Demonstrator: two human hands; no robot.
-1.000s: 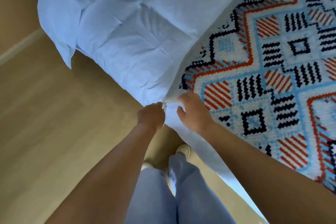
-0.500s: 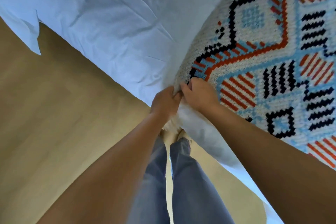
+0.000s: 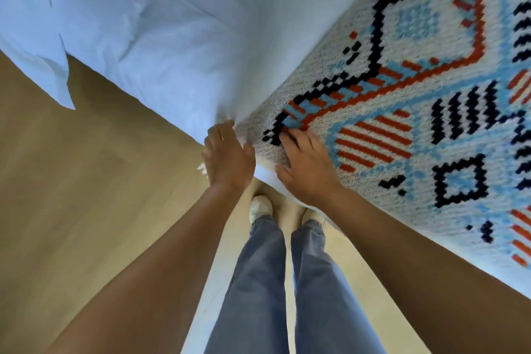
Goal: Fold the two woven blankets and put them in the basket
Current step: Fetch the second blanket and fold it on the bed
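A woven blanket [image 3: 402, 129], off-white with blue, orange and black diamond patterns, lies spread over the right part of the bed. Its near corner sits at the bed's edge between my hands. My right hand [image 3: 307, 169] rests on that corner, with bent fingers on the pattern and the thumb at the blanket's edge, gripping it. Just left of the corner, my left hand [image 3: 227, 158] lies flat with its fingers stretched out, touching the edge. A bit of white fringe [image 3: 202, 168] shows beside it. No second blanket and no basket are in view.
A white duvet [image 3: 161, 46] covers the bed to the left of the blanket, with a loose corner [image 3: 61, 86] hanging over the wooden floor [image 3: 71, 195]. My legs in blue trousers [image 3: 287, 282] and white shoes stand close to the bed's edge.
The view has come closer to the corner. My left hand went from a closed pinch to stretched-out fingers. My right hand moved up onto the blanket's pattern.
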